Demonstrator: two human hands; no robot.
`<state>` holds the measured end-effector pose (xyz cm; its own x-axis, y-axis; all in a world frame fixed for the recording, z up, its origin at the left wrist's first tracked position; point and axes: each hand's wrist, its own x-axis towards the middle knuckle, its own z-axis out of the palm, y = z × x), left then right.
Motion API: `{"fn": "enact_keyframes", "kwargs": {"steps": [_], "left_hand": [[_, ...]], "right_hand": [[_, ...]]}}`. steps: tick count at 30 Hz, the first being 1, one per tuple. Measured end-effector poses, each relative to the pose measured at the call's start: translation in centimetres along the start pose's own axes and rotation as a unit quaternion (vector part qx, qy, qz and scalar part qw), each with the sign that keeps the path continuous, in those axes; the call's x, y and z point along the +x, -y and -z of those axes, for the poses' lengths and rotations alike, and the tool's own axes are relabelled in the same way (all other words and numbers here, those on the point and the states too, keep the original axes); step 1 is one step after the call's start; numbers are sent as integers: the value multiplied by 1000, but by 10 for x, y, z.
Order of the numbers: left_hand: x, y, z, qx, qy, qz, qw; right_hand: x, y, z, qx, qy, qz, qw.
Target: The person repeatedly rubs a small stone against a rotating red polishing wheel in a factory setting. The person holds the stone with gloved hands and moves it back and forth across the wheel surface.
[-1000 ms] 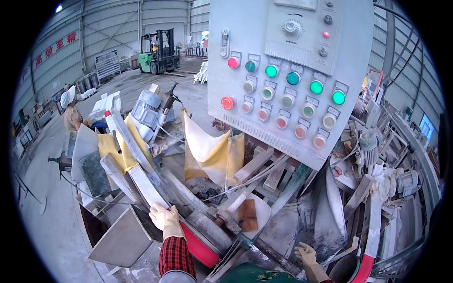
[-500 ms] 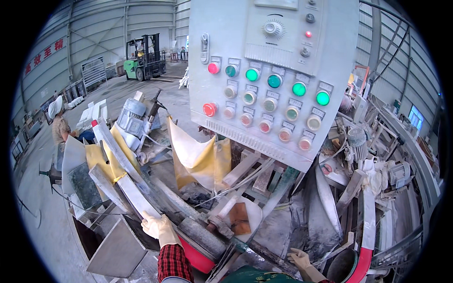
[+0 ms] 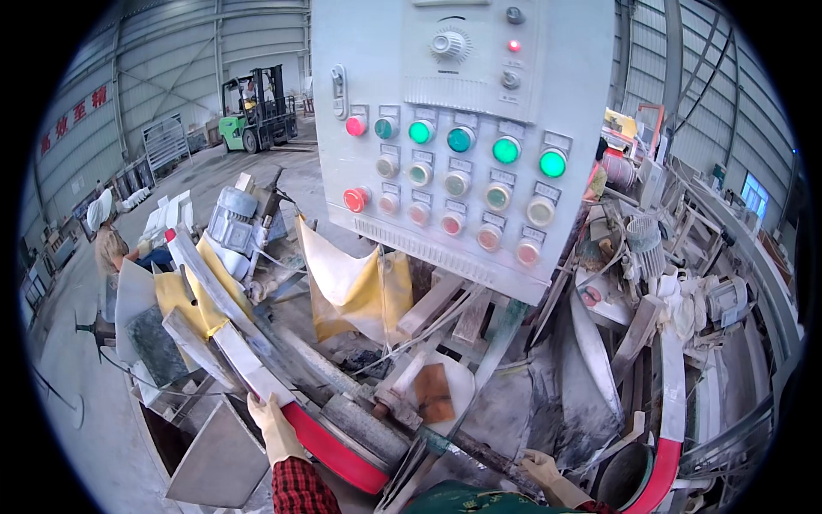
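My left hand (image 3: pixel 276 431), in a pale glove, is at the lower left. Its fingers are stretched out and apart, with the fingertips against the lower end of a long white rail (image 3: pixel 244 360). A curved red section (image 3: pixel 338 450) continues from that end toward me. My right hand (image 3: pixel 545 474), also gloved, is low and right of centre beside a dark, dusty machine bar (image 3: pixel 479 450). Its fingers are curled together, and whatever they may hold is hidden. A grey control cabinet (image 3: pixel 385 236) with lit green and red buttons hangs ahead of me, away from both hands.
A yellow-and-white sheet (image 3: pixel 360 291) drapes below the cabinet. Another white rail (image 3: pixel 673 377) with a red curved end (image 3: pixel 658 481) stands at right. A grey panel (image 3: pixel 218 458) leans at lower left. Farther left a person (image 3: pixel 110 236) sits, and a green forklift (image 3: pixel 253 116) stands behind.
My left hand has slid slightly left and down along the rail, uncovering more of the red section. The fingers of my right hand have curled in. The view has turned a little to the right.
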<state>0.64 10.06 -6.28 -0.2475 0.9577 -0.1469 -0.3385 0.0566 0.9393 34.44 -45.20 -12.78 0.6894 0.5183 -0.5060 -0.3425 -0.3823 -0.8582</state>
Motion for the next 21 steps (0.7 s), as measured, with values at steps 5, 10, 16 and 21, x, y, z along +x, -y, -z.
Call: {"fn": "enact_keyframes", "kwargs": {"steps": [5, 10, 16, 21], "left_hand": [[-71, -14, 10, -52, 72, 73, 993], [-235, -24, -64, 7, 211, 236, 949], [-392, 16, -125, 62, 544, 364, 754], [-447, 18, -140, 122, 696, 252, 662]], "right_hand": [[-8, 13, -14, 48, 43, -12, 998], [-5, 33, -43, 101, 188, 11, 977], [-85, 148, -53, 210, 70, 74, 972], [-107, 104, 33, 255, -105, 180, 944]]}}
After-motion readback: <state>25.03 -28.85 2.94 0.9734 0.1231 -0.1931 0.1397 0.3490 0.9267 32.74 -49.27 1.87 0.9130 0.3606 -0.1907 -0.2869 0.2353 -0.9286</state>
